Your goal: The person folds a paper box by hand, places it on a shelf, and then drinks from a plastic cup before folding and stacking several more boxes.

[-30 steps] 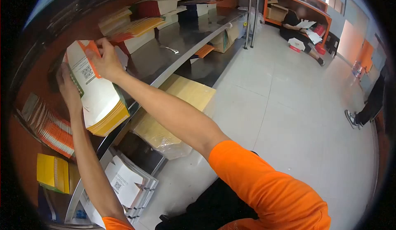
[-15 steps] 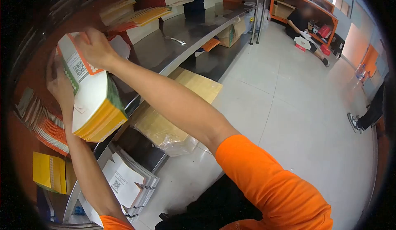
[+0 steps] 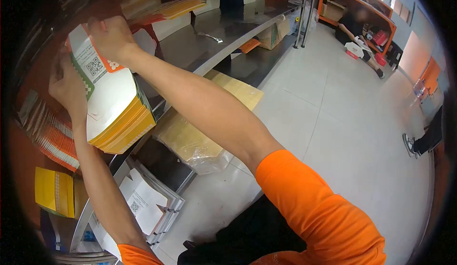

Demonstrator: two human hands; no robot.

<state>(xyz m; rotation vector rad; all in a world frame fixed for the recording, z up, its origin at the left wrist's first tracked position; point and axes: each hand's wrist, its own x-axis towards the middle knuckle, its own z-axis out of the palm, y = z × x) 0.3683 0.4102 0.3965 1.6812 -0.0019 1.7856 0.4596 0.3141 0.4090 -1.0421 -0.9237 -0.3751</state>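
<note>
A thick stack of printed cardboard sheets with yellow edges lies at the left, its white upper face towards me. At its far end a panel with a QR code and green and orange borders shows. My right hand is closed on the far right of this end, fingertips partly hidden. Along the left edge my left hand curls its fingers round the stack; its fingertips are blurred and partly out of sight.
More cardboard stacks stand on the dark metal shelf, near a metal clip-like piece. A yellow carton, wrapped yellow bundle and white printed sheets lie lower. A person sits on the floor; another's leg shows right.
The view has shifted slightly, so the shelf and floor sit further right. Both hands stay at the stack's far end, and its near end has swung a little to the right and up.
</note>
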